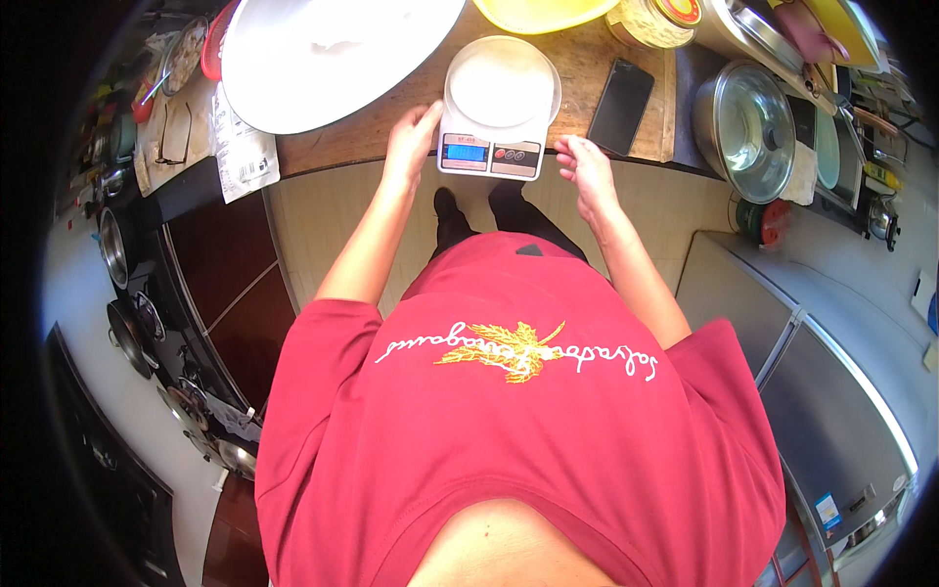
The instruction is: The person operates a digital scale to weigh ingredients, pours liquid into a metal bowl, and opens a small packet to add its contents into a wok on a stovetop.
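Note:
A white kitchen scale with a lit blue display stands at the front edge of the wooden board. On top of it is a round, pale dish, washed out by glare, so its contents cannot be made out. My left hand is at the scale's left side, its fingers stretched out along the edge. Just off the scale's right front corner is my right hand, fingers curled and pinched together. Whether anything small is between them is hidden. A dark phone lies flat to the right of the scale.
A large white basin sits at the back left, with a yellow bowl and a lidded jar behind the scale. Glasses and a printed packet lie at left. A steel bowl is at right, above a grey fridge.

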Motion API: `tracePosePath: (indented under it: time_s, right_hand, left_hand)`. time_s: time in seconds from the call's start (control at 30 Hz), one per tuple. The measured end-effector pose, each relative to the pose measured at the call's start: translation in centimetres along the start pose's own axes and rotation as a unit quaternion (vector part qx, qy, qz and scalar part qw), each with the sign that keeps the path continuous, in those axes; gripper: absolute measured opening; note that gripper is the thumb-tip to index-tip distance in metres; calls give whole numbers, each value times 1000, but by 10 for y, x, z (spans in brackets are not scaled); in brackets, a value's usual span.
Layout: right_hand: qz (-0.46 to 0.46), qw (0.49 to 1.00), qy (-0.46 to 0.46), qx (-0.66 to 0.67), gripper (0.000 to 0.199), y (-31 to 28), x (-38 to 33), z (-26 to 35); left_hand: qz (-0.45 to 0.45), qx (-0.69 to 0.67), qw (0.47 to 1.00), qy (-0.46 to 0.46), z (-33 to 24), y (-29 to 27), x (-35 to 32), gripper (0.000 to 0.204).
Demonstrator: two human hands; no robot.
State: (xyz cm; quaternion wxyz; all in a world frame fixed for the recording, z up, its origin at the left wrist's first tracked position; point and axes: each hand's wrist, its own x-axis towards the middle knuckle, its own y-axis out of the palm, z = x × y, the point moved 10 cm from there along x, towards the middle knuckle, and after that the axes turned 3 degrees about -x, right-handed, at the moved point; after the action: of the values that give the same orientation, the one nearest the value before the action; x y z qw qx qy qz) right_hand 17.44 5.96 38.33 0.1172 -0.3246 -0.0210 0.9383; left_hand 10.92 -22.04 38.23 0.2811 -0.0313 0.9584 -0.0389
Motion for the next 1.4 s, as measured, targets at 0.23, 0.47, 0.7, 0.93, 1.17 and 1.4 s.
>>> tracePosePath:
  time_s: [0.23, 0.47, 0.7, 0.93, 1.17, 1.4]
  right_hand:
    - [15, 999, -11, 36, 34, 11, 1, 1]
    - [7, 999, -24, 29, 37, 0, 21, 16]
    - [-6, 998, -31, 62, 34, 3, 16, 13]
    - [-25, 998, -16, 62, 32, -3, 23, 10]
    - [-97, 994, -38, 14, 32, -38, 23, 6]
    - [-100, 990, -92, 41, 30, -48, 40, 51]
  left_hand:
    - [40, -126, 991, -16, 16, 32, -44, 47]
    - [56, -121, 991, 31, -4, 44, -28, 42]
    - [58, -121, 991, 16, 3, 40, -16, 46]
    - [48, -151, 987, 27, 11, 37, -13, 47]
    - [26, -147, 989, -15, 55, 2, -35, 35]
    - [42, -142, 983, -109, 122, -18, -64, 32]
